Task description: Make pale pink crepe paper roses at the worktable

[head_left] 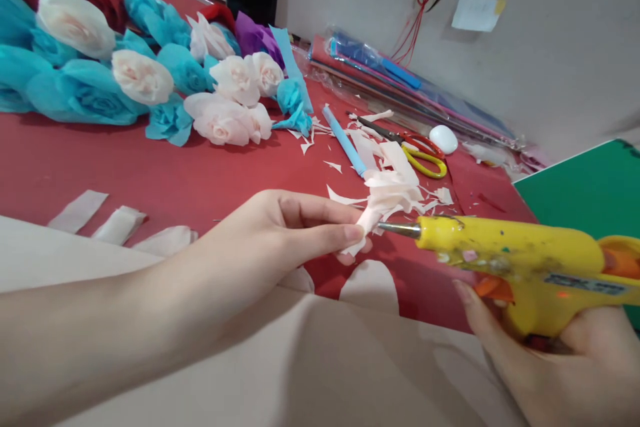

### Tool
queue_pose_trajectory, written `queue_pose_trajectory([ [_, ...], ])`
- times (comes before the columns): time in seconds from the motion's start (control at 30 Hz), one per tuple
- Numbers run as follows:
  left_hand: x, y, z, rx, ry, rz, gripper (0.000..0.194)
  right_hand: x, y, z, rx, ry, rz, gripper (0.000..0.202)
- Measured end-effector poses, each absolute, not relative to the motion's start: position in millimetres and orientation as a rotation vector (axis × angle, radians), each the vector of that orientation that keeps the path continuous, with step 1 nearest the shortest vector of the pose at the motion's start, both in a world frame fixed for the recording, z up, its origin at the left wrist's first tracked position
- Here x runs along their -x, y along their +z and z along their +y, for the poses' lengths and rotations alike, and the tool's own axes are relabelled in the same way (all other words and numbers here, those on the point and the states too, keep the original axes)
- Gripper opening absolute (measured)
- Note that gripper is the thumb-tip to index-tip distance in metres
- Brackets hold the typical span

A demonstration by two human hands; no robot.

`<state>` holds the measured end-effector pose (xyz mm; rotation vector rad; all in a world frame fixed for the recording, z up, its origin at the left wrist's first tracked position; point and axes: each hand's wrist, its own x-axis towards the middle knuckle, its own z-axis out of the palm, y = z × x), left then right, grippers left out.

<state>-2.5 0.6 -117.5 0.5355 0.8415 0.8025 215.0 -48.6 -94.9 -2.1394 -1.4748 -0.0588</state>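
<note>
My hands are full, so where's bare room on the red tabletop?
Widest: red tabletop between turquoise and pale-pink paper flowers and whitish paper strips. Smaller: between rounded whitish paper piece and your right hand. Crowded: around the red-and-yellow-handled scissors, among pale paper scraps.

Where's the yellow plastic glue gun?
In the head view, the gun is at right, in the right hand, metal nozzle at the gathered pale pink paper in the left hand.
</note>
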Motion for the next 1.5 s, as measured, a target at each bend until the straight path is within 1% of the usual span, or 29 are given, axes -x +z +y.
queue_pose_trajectory([
  [0.2,4,-119,-1,-0.506,0.811,0.853,0.007,-215,-95,-50,2.159,-0.06,-1.529,0.027],
  [0.4,2,-119,1,-0.463,0.82,0.814,0.003,-214,-92,-49,2.128,-0.081,-1.461,0.027],
  [0.57,2,-120,-2,-0.459,0.806,0.835,0.006,-214,-92,-48,2.148,-0.037,-1.481,0.025],
  [0.83,4,-115,1,-0.442,0.801,0.806,0.006,-211,-94,-48,2.2,0.009,-1.384,0.027],
  [1.17,4,-119,0,-0.4,0.728,0.941,0.026,-211,-88,-47,2.212,-0.048,-1.315,0.027],
  [1.27,5,-120,-2,-0.356,0.719,1.004,0.028,-212,-86,-47,2.206,0.011,-1.307,0.029],
  [1.33,5,-120,-4,-0.349,0.744,1.029,0.026,-213,-86,-47,2.162,0.066,-1.325,0.03],
  [1.43,4,-117,-6,-0.369,0.788,0.992,0.017,-217,-84,-43,2.048,0.199,-1.299,0.028],
  [1.5,2,-111,-6,-0.375,0.813,0.938,0.012,-221,-80,-38,2.002,0.39,-1.26,0.028],
])
